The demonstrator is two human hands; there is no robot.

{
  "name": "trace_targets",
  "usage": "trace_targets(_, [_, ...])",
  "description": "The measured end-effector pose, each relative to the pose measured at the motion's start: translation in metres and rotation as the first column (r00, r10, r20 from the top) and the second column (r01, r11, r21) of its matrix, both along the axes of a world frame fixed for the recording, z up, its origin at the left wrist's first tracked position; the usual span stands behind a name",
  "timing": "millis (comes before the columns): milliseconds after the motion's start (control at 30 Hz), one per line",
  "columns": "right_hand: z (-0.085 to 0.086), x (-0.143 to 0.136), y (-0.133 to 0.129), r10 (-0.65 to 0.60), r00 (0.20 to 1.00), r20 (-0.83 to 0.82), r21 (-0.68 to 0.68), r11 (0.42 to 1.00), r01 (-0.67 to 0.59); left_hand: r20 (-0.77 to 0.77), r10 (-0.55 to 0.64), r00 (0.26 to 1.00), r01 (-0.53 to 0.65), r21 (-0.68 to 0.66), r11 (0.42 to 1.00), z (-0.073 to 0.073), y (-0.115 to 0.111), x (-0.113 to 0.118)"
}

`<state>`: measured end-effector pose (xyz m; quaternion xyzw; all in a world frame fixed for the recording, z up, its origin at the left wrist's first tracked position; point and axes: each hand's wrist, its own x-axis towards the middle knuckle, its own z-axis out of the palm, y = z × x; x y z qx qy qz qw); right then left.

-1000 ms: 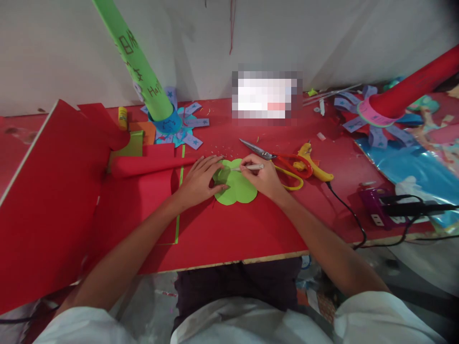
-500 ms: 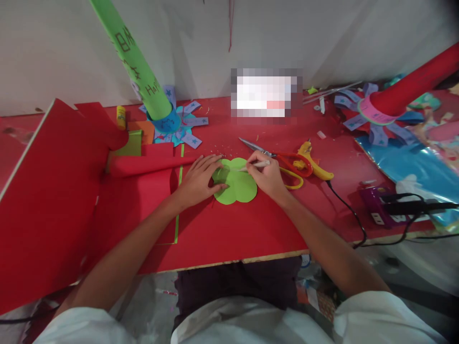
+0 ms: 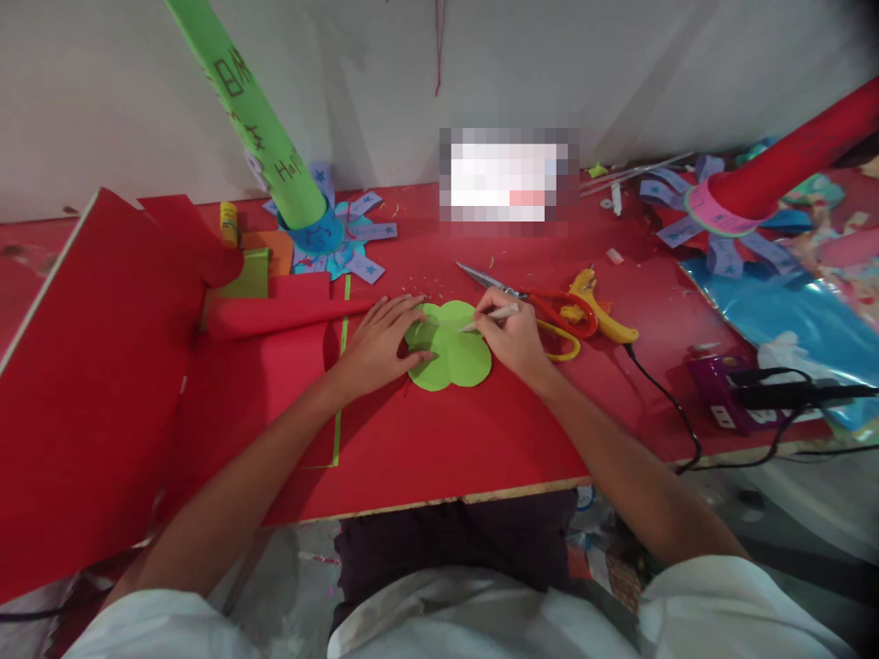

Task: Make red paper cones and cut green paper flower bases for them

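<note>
Head view: a lobed green paper lies flat on the red table, its upper left lobe partly hidden under the left hand. Over its upper right part, a pale pen slants, long axis running from between 2 and 3 o'clock to its tip, which points between 8 and 9 (whether the tip touches the paper is hard to tell). The right hand pinches the pen, fingers covering its middle. The left hand is spread palm down, thumb over the paper, fingers aimed at 1 o'clock. From the paper toward 6 o'clock, a stretch of tabletop gives room down to the rough near edge. At 9 o'clock a red paper roll tapers toward the left hand. Toward 2 o'clock lie scissors, blades pointing to 10, part of them behind the right hand; a yellow glue gun sits just past the handles. At 12 to 1 o'clock, pixelation hides something. A green tube toward 11 is cut off by the top of the view.
</note>
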<state>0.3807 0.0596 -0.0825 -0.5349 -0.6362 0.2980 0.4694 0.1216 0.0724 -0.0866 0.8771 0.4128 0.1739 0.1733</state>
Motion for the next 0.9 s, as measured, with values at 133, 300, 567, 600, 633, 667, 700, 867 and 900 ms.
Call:
trace_targets(133, [0.0011, 0.0006, -0.0003, 0.002, 1.000, 0.007, 0.001, 1.000, -0.002, 0.004, -0.004, 1.000, 0.004, -0.006, 1.000, 0.0000, 0.0001, -0.0004])
trace_targets(300, [0.0027, 0.0002, -0.0014, 0.005, 1.000, 0.005, -0.026, 1.000, -0.005, 0.006, -0.004, 1.000, 0.004, -0.001, 1.000, -0.0008, 0.0005, -0.0007])
trace_targets(567, [0.0040, -0.0003, -0.0033, -0.004, 1.000, 0.007, -0.043, 0.999, 0.004, 0.005, -0.005, 1.000, 0.005, 0.017, 1.000, -0.0004, -0.0003, -0.0004])
trace_targets(600, [0.0039, -0.0001, -0.0035, -0.003, 1.000, 0.008, -0.046, 0.999, 0.004, 0.005, -0.004, 1.000, 0.004, 0.018, 1.000, -0.0005, -0.0003, -0.0004])
trace_targets(633, [0.0036, 0.0000, -0.0037, -0.003, 1.000, 0.005, -0.048, 0.999, 0.003, 0.004, -0.003, 1.000, 0.003, 0.017, 1.000, -0.0005, -0.0003, -0.0004])
trace_targets(667, [0.0033, 0.0001, -0.0038, -0.003, 1.000, -0.003, -0.049, 0.999, 0.003, 0.003, -0.002, 1.000, 0.002, 0.016, 1.000, -0.0006, -0.0003, -0.0003])
trace_targets(700, [0.0028, 0.0000, -0.0039, -0.004, 1.000, -0.016, -0.045, 0.999, 0.003, 0.003, -0.001, 1.000, 0.001, 0.013, 1.000, -0.0005, -0.0003, -0.0002])
trace_targets(867, [-0.0023, -0.0019, -0.0022, 0.065, 0.994, -0.087, -0.079, 0.994, -0.072, -0.005, -0.008, 1.000, 0.008, -0.001, 1.000, 0.0012, -0.0006, -0.0001])
trace_targets(900, [-0.0041, -0.0021, -0.0016, 0.093, 0.990, -0.108, -0.102, 0.989, -0.104, -0.008, -0.009, 1.000, 0.009, -0.003, 1.000, 0.0017, -0.0006, -0.0001])
